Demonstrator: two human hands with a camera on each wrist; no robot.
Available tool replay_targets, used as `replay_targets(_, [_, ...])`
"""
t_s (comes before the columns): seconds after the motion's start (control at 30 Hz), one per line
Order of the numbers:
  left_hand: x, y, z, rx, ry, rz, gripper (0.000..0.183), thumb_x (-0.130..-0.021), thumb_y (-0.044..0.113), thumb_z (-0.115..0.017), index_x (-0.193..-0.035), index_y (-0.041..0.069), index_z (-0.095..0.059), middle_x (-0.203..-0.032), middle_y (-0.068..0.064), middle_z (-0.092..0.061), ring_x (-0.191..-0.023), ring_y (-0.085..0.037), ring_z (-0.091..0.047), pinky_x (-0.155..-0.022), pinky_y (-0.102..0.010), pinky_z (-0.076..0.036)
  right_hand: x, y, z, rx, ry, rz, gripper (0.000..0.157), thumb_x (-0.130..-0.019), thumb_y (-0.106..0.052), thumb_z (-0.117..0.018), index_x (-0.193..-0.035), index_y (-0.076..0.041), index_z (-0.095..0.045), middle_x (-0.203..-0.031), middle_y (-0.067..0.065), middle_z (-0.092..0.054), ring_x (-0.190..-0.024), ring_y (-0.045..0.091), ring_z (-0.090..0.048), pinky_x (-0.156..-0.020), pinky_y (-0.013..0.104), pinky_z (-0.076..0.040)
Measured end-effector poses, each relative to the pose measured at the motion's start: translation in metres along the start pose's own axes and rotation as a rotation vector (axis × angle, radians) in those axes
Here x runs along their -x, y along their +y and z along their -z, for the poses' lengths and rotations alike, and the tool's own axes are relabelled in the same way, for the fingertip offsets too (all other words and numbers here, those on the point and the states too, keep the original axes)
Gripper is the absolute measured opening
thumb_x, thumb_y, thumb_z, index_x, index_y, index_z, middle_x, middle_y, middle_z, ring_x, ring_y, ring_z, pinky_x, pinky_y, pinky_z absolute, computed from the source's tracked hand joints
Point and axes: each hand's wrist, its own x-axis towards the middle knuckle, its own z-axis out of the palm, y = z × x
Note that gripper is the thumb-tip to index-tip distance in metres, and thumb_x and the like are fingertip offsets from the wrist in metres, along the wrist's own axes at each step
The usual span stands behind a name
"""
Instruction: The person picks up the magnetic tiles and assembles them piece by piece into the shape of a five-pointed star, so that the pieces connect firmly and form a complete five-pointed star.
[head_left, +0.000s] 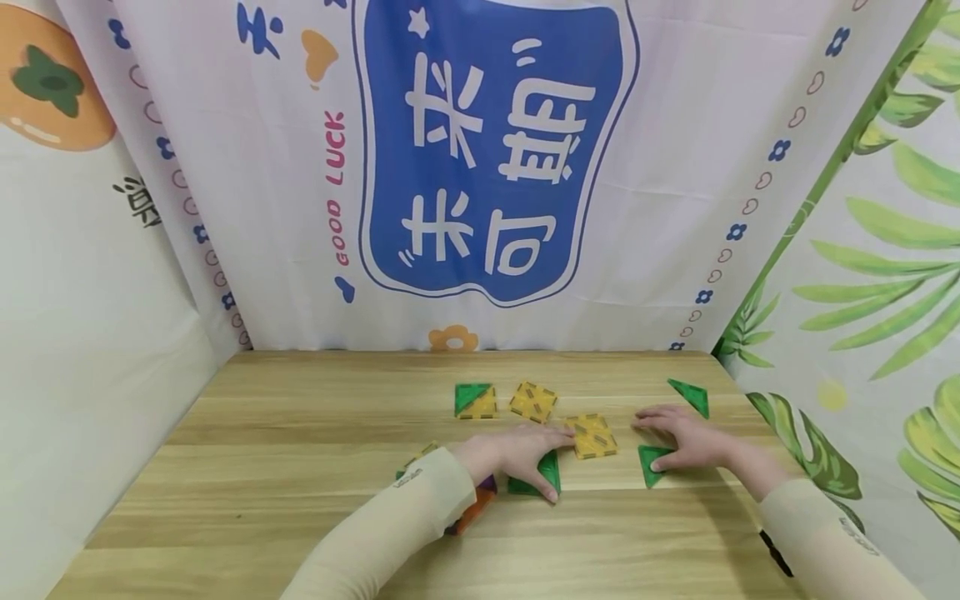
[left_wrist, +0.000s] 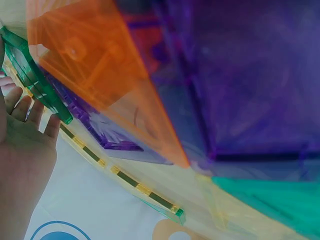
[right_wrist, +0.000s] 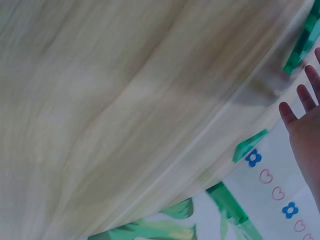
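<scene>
Left hand (head_left: 522,454) touches yellow tile (head_left: 594,436), right hand (head_left: 692,440) green triangle (head_left: 647,462), fingers (head_left: 553,437) seemingly relaxed

Green tiles (head_left: 689,396) and yellow tiles (head_left: 591,436) lie on a wood-grain table (head_left: 262,467)

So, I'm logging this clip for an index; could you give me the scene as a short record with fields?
Surface: wood-look table
Left hand: over a green tile, fingertips at the edge of a yellow tile
Right hand: thumb on a green triangle
Farther back: green-and-yellow square, second yellow tile
Far right: another green triangle
By the left sleeve: orange piece and purple piece, partly hidden in the head view
Backdrop: printed curtain
</scene>
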Motion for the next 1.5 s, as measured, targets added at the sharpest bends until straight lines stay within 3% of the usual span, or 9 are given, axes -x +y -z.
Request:
replay_targets(0.13, [0.0, 0.003, 0.002, -0.015, 0.005, 0.004, 0.096, -0.073, 0.061, -0.069, -0.149, 0.021, -0.027, -0.156, 0.006, -0.022, -0.143, -0.018, -0.021, -0.114, -0.044, -0.024, -0.003, 0.0, 0.003, -0.042, -0.018, -0.028, 0.068, -0.08, -0.044, -0.072, -0.131, -0.004, -0.054, -0.139, 0.023, -0.045, -0.126, 0.048, -0.036, -0.098, 0.065, -0.03])
replay_targets(0.3, [-0.004, 0.01, 0.005, -0.05, 0.023, -0.024, 0.098, -0.072, 0.062, -0.068, -0.15, 0.019, -0.026, -0.156, 0.006, -0.022, -0.143, -0.017, -0.021, -0.114, -0.044, -0.024, 0.004, 0.018, 0.016, -0.091, 0.028, -0.165, 0.069, -0.081, -0.036, -0.073, -0.133, 0.002, -0.049, -0.14, 0.03, -0.039, -0.127, 0.054, -0.03, -0.1, 0.068, -0.024])
replay_targets(0.43, [-0.013, 0.019, 0.005, -0.095, 0.034, -0.088, 0.098, -0.072, 0.063, -0.067, -0.149, 0.017, -0.027, -0.155, 0.005, -0.024, -0.143, -0.015, -0.021, -0.115, -0.04, -0.021, 0.013, 0.036, 0.024, -0.075, 0.079, -0.28, 0.071, -0.083, -0.035, -0.071, -0.134, 0.006, -0.045, -0.137, 0.036, -0.037, -0.124, 0.057, -0.031, -0.099, 0.069, -0.027])
replay_targets(0.63, [-0.028, 0.036, 0.002, -0.13, 0.016, -0.114, 0.098, -0.072, 0.066, -0.066, -0.149, 0.02, -0.027, -0.155, 0.007, -0.024, -0.143, -0.013, -0.021, -0.116, -0.038, -0.02, 0.019, 0.051, 0.028, -0.019, 0.087, -0.372, 0.065, -0.087, -0.03, -0.066, -0.131, 0.013, -0.043, -0.134, 0.041, -0.037, -0.121, 0.058, -0.034, -0.098, 0.066, -0.031])
replay_targets(0.83, [-0.044, 0.057, -0.001, -0.126, -0.015, -0.14, 0.098, -0.072, 0.066, -0.065, -0.15, 0.022, -0.026, -0.156, 0.009, -0.021, -0.143, -0.011, -0.018, -0.117, -0.033, -0.016, 0.022, 0.062, 0.023, -0.007, 0.05, -0.41, 0.056, -0.09, -0.03, -0.063, -0.127, 0.011, -0.05, -0.13, 0.039, -0.043, -0.12, 0.057, -0.037, -0.098, 0.064, -0.033])
replay_targets(1.03, [-0.055, 0.067, -0.006, -0.118, -0.025, -0.13, 0.095, -0.072, 0.066, -0.065, -0.149, 0.027, -0.026, -0.156, 0.012, -0.019, -0.143, -0.009, -0.015, -0.117, -0.034, -0.014, 0.022, 0.065, 0.023, 0.011, 0.076, -0.388, 0.045, -0.09, -0.021, -0.063, -0.123, 0.009, -0.054, -0.127, 0.04, -0.045, -0.117, 0.057, -0.04, -0.096, 0.064, -0.034])
replay_targets(1.5, [-0.052, 0.067, -0.011, -0.106, -0.039, -0.145, 0.088, -0.074, 0.065, -0.064, -0.147, 0.029, -0.03, -0.154, 0.014, -0.023, -0.142, -0.006, -0.017, -0.116, -0.033, -0.017, 0.025, 0.064, 0.026, 0.027, 0.061, -0.344, 0.031, -0.088, -0.002, -0.059, -0.118, 0.005, -0.06, -0.123, 0.037, -0.049, -0.112, 0.056, -0.045, -0.091, 0.063, -0.038])
